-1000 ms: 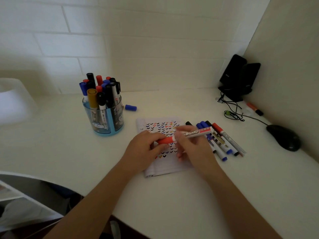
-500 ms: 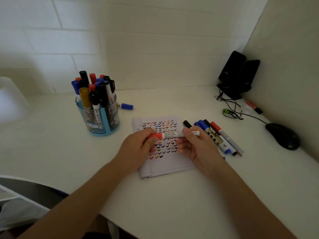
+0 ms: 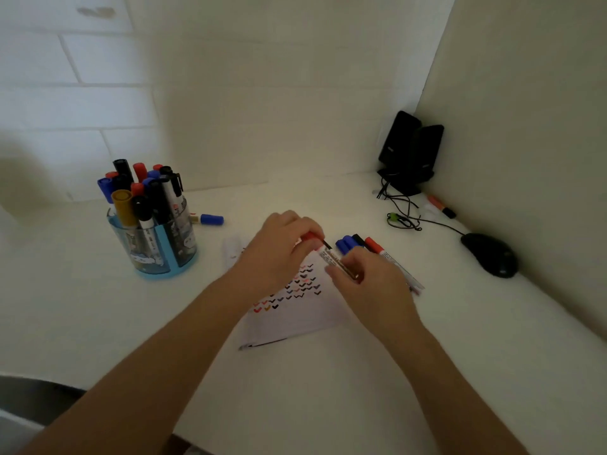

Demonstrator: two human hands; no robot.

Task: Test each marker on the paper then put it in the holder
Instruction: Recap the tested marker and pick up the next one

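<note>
Marker (image 3: 338,262) in the air over the paper (image 3: 295,320), white barrel slanting up and left, and I can see both hands on it. Right hand (image 3: 371,284) has its fingers curled round the near end of the barrel. Left hand (image 3: 279,247) pinches the red cap (image 3: 308,238) at the far end, and a short dark bit shows between cap and barrel, so the two look just apart there. Whether the cap touches the tip, I cannot tell.

Under the hands the paper lies flat on the worktop (image 3: 328,389), with rows of small coloured ticks across it. Just right of the right hand, partly hidden by it, loose markers (image 3: 361,244) lie side by side with blue, black and red caps pointing far.

Out to the left stands the blue holder (image 3: 154,254), packed with upright markers, a blue-capped marker (image 3: 210,220) lying just beside it. Far right: black speakers (image 3: 410,152) in the corner, cables (image 3: 404,218), an orange marker (image 3: 441,206) and a black mouse (image 3: 489,254).
</note>
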